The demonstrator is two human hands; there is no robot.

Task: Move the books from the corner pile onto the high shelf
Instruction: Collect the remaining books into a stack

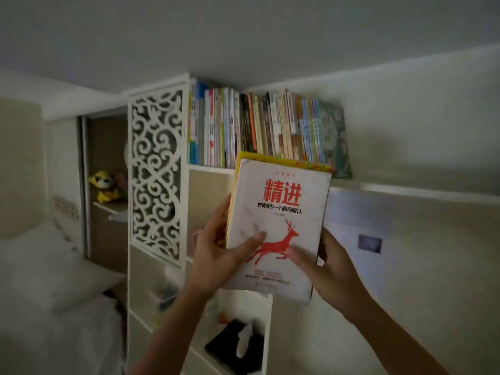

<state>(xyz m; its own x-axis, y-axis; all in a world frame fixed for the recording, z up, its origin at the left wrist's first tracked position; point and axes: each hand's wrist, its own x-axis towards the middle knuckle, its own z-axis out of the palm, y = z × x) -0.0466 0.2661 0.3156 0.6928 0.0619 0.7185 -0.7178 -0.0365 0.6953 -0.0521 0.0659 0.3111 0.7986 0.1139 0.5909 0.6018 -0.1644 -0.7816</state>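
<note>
A white book with red characters and a red deer (281,212) is held up in front of me, with a yellow book (284,160) stacked behind it. My left hand (216,253) grips the left edge, thumb across the cover. My right hand (330,269) grips the lower right edge, thumb on the cover. The stack's top edge is just below the high shelf (208,168), which carries a row of upright books (259,125) under the ceiling.
A white carved lattice panel (157,171) stands left of the shelf. A yellow plush toy (105,185) sits in a cabinet niche at left. Below are white cubbies with a black tissue box (238,345). A bed with a pillow (54,266) lies at left.
</note>
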